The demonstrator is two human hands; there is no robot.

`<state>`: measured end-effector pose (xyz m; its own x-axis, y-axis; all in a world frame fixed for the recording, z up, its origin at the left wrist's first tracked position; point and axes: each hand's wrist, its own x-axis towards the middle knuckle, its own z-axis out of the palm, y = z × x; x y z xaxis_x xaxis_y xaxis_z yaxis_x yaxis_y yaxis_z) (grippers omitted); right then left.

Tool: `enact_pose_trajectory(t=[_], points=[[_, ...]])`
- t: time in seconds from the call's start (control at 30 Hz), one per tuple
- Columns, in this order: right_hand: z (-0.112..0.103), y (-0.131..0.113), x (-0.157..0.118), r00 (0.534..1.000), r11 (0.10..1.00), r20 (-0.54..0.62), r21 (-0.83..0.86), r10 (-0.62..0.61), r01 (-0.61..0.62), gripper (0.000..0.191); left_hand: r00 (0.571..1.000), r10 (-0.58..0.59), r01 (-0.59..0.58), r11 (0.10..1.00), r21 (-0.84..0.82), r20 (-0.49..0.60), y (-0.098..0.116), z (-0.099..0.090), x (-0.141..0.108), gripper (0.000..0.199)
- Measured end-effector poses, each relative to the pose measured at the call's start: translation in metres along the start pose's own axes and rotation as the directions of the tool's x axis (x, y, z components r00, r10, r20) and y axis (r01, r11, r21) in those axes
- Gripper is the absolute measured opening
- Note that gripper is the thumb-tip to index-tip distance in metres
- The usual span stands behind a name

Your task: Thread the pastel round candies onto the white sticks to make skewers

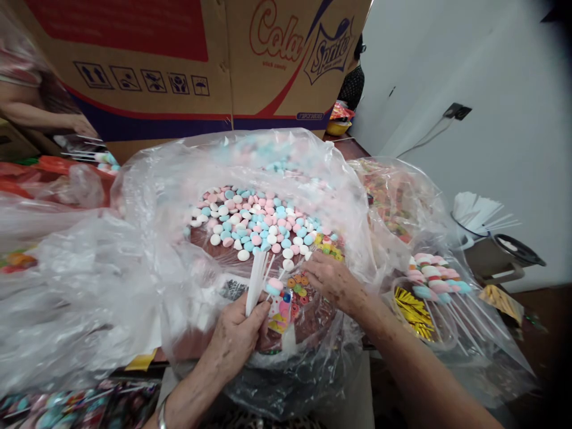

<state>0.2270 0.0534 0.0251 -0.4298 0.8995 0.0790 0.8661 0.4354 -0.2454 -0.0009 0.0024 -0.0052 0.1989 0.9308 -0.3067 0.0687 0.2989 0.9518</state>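
My left hand (239, 333) clutches white sticks (256, 277), seemingly to keep them bundled | my right hand (334, 281) beside candies (271, 239), grip unclear

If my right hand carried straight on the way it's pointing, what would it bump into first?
Probably the loose white candies just beyond your right hand, though depth is hard to judge.

Clear bag (149, 173): thin plastic film, crinkled, glossy along the folds. Inside it, candies (257, 231): smooth, matt, chalky-looking. Over the bag's near part, sticks (256, 280): smooth, matt white; paper or plastic, can't tell. Behind the bag, box (179, 47): matt printed cardboard. Right of it, ties (412, 313): metallic foil, very shiny. Left of it, red sheeting (51, 165): thin, wrinkled plastic. Nearer than the bag, bracelet (161, 415): polished metal.
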Motion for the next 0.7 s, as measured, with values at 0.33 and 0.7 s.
enact_pose_trajectory(t=[0.33, 0.7], points=[[0.011, -0.021, 0.013, 0.976, 0.99, 0.164, 0.019, -0.141, 0.14, 0.017, 1.0, 0.006, -0.006, 1.0, 0.029, 0.004, 0.003, 0.0, 0.0, 0.028], [0.001, -0.032, 0.013, 0.985, 0.995, 0.152, 0.06, -0.086, 0.078, 0.014, 1.0, -0.018, 0.018, 1.0, 0.007, 0.002, 0.006, 0.0, -0.003, 0.027]])
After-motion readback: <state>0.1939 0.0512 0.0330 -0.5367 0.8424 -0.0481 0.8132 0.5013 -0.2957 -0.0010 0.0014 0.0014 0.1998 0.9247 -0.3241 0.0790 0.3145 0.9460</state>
